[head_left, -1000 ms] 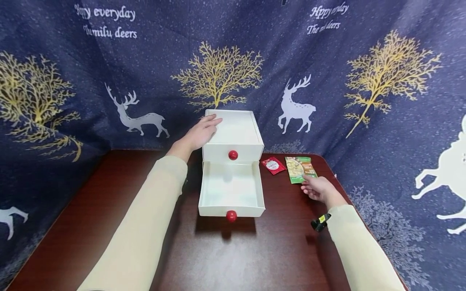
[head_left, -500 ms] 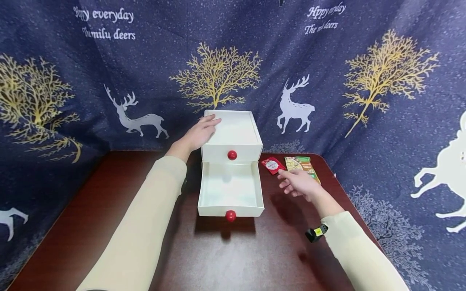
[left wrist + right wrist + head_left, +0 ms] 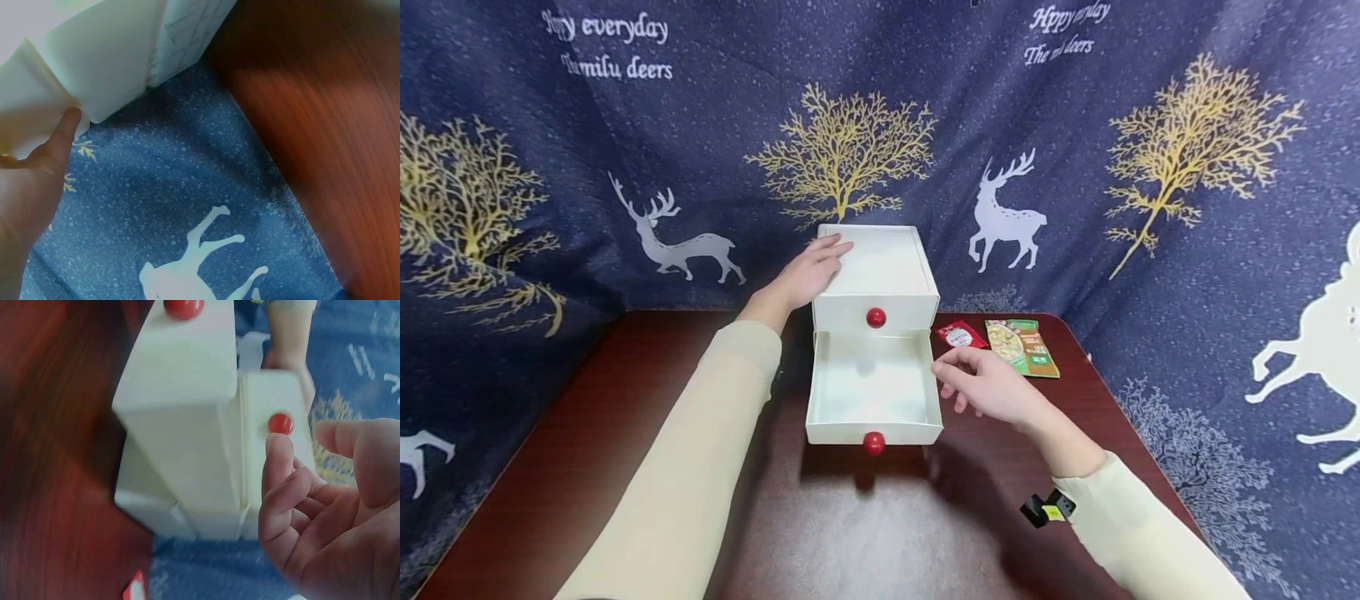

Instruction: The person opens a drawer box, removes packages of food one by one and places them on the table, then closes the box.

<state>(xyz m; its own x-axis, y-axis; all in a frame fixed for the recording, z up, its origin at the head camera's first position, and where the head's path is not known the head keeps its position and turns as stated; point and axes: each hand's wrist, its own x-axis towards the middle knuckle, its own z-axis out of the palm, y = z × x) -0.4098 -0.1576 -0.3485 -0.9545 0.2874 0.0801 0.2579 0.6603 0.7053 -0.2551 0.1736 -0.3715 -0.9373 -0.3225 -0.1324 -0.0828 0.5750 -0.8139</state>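
Note:
A small white drawer cabinet (image 3: 883,262) stands at the back of the table. Its lower drawer (image 3: 874,432) is pulled out with nothing in it, a red knob (image 3: 873,442) on its front. Above it the top drawer (image 3: 842,313) sits closed. My left hand (image 3: 808,273) rests on the cabinet top's left edge, fingers extended. At the open drawer's right wall hovers my right hand (image 3: 992,385), its fingers loosely bent with nothing between them, as the right wrist view (image 3: 331,512) also shows.
Right of the cabinet lie a red packet (image 3: 961,335) and a green and brown food pouch (image 3: 1024,347) on the dark red table (image 3: 880,533). A blue cloth (image 3: 880,50) with deer and trees hangs behind.
My right hand has moved left from the food pouch, past the red packet, to the open drawer's right side. The left hand has stayed on the cabinet.

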